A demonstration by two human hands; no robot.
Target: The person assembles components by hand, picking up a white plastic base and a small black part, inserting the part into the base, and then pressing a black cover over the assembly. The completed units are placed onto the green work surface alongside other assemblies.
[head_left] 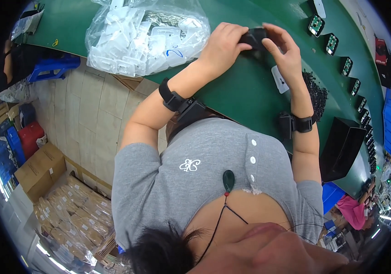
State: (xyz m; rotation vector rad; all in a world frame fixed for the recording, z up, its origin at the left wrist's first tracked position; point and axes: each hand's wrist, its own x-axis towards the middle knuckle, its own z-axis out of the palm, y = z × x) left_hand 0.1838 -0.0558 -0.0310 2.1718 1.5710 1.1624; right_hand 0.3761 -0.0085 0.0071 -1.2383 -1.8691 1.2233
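Note:
My left hand (224,46) is closed round the left side of a small black plastic casing (255,36), its thumb along the near edge. At the other side of that casing, my right hand (287,55) grips with bent fingers and thumb. Blur hides the casing's details. On the green table (245,86) below my right hand lies a white flat plastic plate (279,79). A spread-out pile of tiny black parts (315,95) is beside my right wrist.
A clear bag of white plastic plates (145,43) sits left of my hands. Black casings with green circuit boards (331,44) form a curved row on the right. A black box (343,148) stands by my right elbow. Cartons (41,171) are on the floor.

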